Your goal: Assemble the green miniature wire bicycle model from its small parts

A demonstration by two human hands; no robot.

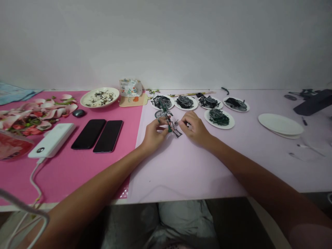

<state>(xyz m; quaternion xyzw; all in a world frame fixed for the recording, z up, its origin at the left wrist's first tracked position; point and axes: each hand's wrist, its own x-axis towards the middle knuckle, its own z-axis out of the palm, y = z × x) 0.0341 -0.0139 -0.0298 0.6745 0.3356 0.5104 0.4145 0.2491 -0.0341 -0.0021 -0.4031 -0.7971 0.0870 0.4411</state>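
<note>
A small green and black model bicycle (166, 113), partly built, is tilted up above the pale table sheet, its grey wheel on the far side. My left hand (156, 133) is closed on its frame. Just to the right, my right hand (193, 128) has its fingers pinched beside a small grey round part (176, 122); whether it grips that part is too small to tell. Behind the hands stand white plates of parts, one with grey wheels (184, 101) and a nearer one with green pieces (219, 117).
Two dark phones (88, 134), a white power bank (53, 140) with a cable, a bowl (100, 97) and petals (46, 114) lie left. Stacked white plates (280, 124), a dark block (313, 102) and small tools lie right. A wall closes off the back.
</note>
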